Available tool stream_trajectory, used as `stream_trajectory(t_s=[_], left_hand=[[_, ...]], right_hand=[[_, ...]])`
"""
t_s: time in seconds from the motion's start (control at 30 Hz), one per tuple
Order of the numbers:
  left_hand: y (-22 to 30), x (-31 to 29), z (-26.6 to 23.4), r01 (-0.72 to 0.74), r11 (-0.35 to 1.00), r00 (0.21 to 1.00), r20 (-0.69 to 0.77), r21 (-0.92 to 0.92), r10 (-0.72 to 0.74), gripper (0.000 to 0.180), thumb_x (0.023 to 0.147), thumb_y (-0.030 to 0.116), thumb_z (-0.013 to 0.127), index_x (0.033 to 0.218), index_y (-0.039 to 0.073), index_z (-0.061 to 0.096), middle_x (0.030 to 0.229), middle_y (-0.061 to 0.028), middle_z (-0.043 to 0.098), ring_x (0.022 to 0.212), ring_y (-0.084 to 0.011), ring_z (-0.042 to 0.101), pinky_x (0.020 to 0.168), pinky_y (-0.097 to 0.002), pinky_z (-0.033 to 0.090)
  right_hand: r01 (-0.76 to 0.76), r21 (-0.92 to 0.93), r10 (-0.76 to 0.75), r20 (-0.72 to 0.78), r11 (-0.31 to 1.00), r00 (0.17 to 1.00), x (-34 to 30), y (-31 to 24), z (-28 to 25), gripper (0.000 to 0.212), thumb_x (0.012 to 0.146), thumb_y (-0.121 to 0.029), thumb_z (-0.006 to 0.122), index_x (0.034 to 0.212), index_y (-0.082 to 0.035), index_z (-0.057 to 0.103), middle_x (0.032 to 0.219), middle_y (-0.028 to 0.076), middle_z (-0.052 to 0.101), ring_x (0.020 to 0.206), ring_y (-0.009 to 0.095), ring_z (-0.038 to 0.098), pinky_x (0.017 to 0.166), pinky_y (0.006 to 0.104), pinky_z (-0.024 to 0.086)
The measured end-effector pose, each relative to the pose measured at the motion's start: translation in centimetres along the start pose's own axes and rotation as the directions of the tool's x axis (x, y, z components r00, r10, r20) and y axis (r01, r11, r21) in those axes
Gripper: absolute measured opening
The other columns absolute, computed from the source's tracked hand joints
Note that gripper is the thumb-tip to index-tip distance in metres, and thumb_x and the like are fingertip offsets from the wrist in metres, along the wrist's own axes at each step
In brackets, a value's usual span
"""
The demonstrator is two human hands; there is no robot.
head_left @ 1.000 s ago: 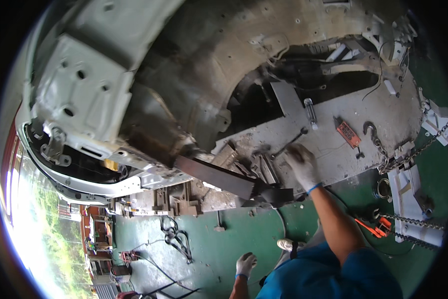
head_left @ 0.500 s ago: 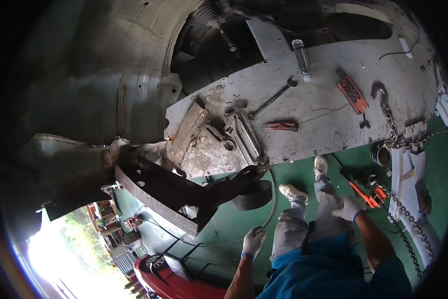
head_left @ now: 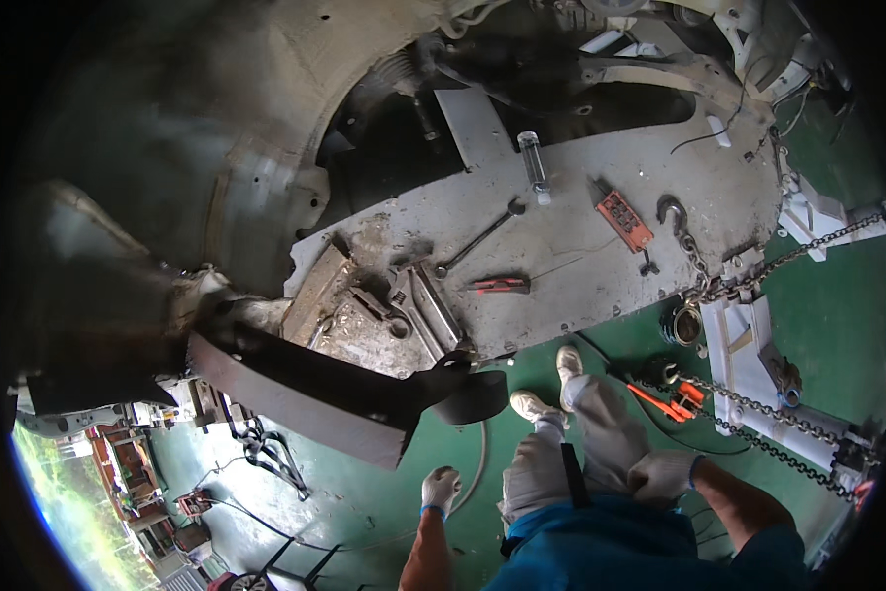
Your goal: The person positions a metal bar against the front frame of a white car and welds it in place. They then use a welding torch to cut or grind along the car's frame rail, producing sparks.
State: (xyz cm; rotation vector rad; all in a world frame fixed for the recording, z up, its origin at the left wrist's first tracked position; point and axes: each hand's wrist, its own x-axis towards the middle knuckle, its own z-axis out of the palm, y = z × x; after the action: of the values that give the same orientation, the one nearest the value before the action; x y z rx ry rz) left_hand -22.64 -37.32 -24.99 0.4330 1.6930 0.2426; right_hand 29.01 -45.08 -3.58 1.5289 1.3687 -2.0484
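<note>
Head view, left hand: the gloved left hand [head_left: 440, 488] hangs free at the near edge, fingers loosely curled and grasping nothing, above the green floor [head_left: 394, 492].
Head view, right hand: the gloved right hand [head_left: 663, 476] rests on the right thigh of the grey trousers [head_left: 601, 443]; the fingers are bent over the cloth and hold no tool.
Head view, feet: two light shoes [head_left: 549, 384] stand on the floor just near of the platform's edge.
Head view, platform: a dirty grey metal platform [head_left: 581, 266] lies far of the feet, under a stripped car body [head_left: 216, 148].
Head view, nearest tools: a red-handled tool [head_left: 499, 285] lies on the platform, far-left of the shoes; a long spanner [head_left: 479, 236] lies just far of it, apart from it.
Head view, other items: an orange control box [head_left: 621, 219] sits to the right, a clear bottle [head_left: 534, 165] farther off.
Head view, chains: a hook with chain [head_left: 687, 246] runs off the platform's right edge toward white stands [head_left: 749, 345].
Head view, dark panel: a dark bent panel [head_left: 305, 384] juts out at the left, well apart from both hands.
</note>
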Motion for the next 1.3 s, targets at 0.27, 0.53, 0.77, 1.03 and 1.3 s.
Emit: stream_trajectory(t_s=[0.27,0.53,0.77,1.03,1.3], left_hand=[[4.7,2.1,-2.4,-0.051,0.994,0.998,-0.033,0.096,0.054,0.012,0.095,0.006,0.068,0.104,-0.002,0.069,0.083,-0.0050,0.064,0.068,-0.0155,0.062,0.060,-0.0302,0.051],[14.6,-0.8,6.8,-0.774,0.217,0.632,0.711,0.595,0.306,0.039,0.098,0.032,0.078,0.127,0.006,0.075,0.111,-0.0127,0.080,0.099,-0.0203,0.075,0.089,-0.0370,0.060],[12.5,1.2,9.1,-0.521,0.781,0.796,0.526,0.344,0.300,0.057,0.106,0.039,0.062,0.148,0.000,0.056,0.144,-0.0226,0.063,0.129,-0.0339,0.064,0.113,-0.0467,0.048],[16.6,4.3,12.9,0.189,0.772,0.857,0.486,-0.607,0.172,0.069,0.111,0.049,0.046,0.155,-0.004,0.046,0.155,-0.0289,0.055,0.140,-0.0435,0.056,0.123,-0.0511,0.043],[18.8,11.5,20.5,0.416,-0.020,0.895,0.405,-0.909,0.186,0.061,0.103,0.048,0.066,0.136,-0.003,0.064,0.130,-0.0218,0.072,0.112,-0.0329,0.075,0.090,-0.0423,0.069]], right_hand=[[-0.050,-0.702,-0.597,-0.640,0.711,0.484,-0.7,-17.4,-11.1,0.028,0.092,-0.037,0.075,0.087,-0.010,0.070,0.081,0.014,0.070,0.080,0.032,0.075,0.071,0.0510,0.059],[-0.046,-0.813,-0.442,-0.361,0.580,0.821,1.8,-25.4,-23.8,0.024,0.094,-0.032,0.072,0.098,-0.008,0.073,0.085,0.015,0.074,0.092,0.032,0.077,0.080,0.0505,0.060],[-0.170,-0.867,-0.294,-0.334,0.468,0.895,18.4,-20.6,-33.3,0.028,0.090,-0.023,0.069,0.107,-0.004,0.080,0.101,0.021,0.079,0.095,0.039,0.077,0.085,0.0508,0.061],[0.079,-0.793,-0.311,-0.143,0.604,0.939,30.8,-14.3,-29.8,0.032,0.089,-0.029,0.069,0.104,-0.005,0.082,0.105,0.021,0.079,0.097,0.037,0.078,0.085,0.0502,0.062],[0.167,-0.742,-0.344,-0.091,0.649,0.934,32.2,-12.4,-29.2,0.030,0.090,-0.033,0.067,0.102,-0.009,0.081,0.103,0.019,0.080,0.097,0.038,0.078,0.084,0.0536,0.061]])
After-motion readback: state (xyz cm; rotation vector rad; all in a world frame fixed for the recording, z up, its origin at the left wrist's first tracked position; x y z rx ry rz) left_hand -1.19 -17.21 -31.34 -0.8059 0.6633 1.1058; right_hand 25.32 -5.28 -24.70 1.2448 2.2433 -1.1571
